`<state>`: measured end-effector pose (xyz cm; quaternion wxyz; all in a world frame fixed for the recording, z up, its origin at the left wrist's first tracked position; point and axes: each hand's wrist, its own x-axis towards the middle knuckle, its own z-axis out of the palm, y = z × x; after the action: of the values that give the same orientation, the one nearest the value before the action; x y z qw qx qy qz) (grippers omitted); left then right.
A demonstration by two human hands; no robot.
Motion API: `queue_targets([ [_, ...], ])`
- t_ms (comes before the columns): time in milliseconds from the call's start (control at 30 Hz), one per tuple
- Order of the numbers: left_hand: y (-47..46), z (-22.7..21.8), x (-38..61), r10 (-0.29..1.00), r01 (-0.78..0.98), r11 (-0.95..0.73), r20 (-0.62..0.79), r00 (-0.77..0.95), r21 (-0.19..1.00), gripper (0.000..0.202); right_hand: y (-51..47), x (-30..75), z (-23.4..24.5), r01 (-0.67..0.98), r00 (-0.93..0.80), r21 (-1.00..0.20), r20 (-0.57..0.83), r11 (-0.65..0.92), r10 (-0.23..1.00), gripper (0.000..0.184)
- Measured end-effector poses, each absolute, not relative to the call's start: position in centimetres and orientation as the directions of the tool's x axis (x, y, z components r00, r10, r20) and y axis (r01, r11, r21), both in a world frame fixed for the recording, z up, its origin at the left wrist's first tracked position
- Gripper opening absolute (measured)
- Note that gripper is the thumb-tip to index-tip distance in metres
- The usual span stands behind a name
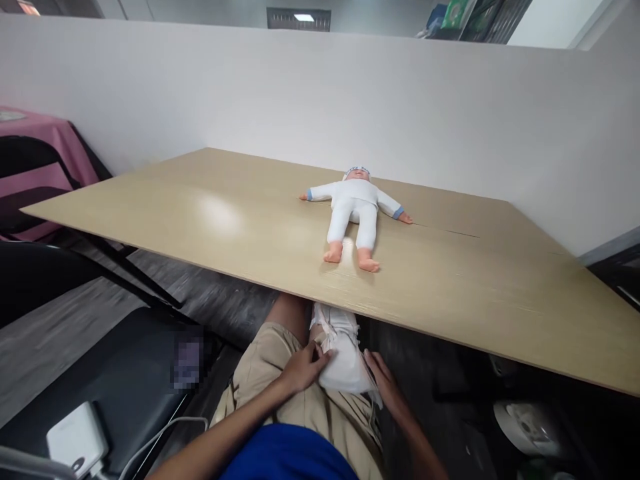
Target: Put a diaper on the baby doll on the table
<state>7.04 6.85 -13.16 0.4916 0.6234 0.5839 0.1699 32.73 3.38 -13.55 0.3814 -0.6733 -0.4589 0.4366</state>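
Observation:
A white diaper (345,363) with ruffled edges lies spread over my lap, its far end close to the table's front edge. My left hand (306,367) is at its left side, thumb and fingers closed on the border. Along the opposite border, my right hand (386,381) grips the thin side material; its thumb is partly hidden. On the table (240,247) a baby doll (354,207) lies on its back, feet toward me. It wears a white outfit with blue cuffs and a patterned headband, and its arms are stretched out sideways.
A black padded chair (120,373) to my left carries a white power bank (77,440) with a cable and a blurred-out item. Farther left are another black chair (30,153) and a pink-covered table (75,143). A white device (530,427) sits low at right. A white wall (280,93) stands behind the table.

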Motion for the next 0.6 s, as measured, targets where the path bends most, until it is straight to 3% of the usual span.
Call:
queue_targets([
  [167, 9.4, -15.5, 9.0, 0.861, 0.529, 0.247, -0.434, 0.264, 0.812, 0.065, 5.2, 31.1, -13.9, 0.163, 0.077, -0.909, -0.376, -0.384, 0.923, 0.083],
  [333, 8.7, -16.4, 8.5, 0.854, 0.494, 0.27, -0.442, 0.274, 0.827, 0.051, 4.1, 30.8, -13.2, 0.094, -0.011, -0.889, -0.451, -0.448, 0.892, 0.087],
  [500, 8.4, -16.0, 7.6, 0.877, 0.489, 0.343, -0.46, 0.139, 0.802, 0.06, 3.3, 31.6, -12.9, 0.135, 0.044, -0.861, -0.489, -0.49, 0.871, 0.076],
  [600, 9.8, -15.0, 8.2, 0.859, 0.44, 0.39, -0.491, 0.143, 0.809, 0.053, 4.9, 31.6, -13.0, 0.173, 0.124, -0.848, -0.486, -0.501, 0.865, 0.073],
])
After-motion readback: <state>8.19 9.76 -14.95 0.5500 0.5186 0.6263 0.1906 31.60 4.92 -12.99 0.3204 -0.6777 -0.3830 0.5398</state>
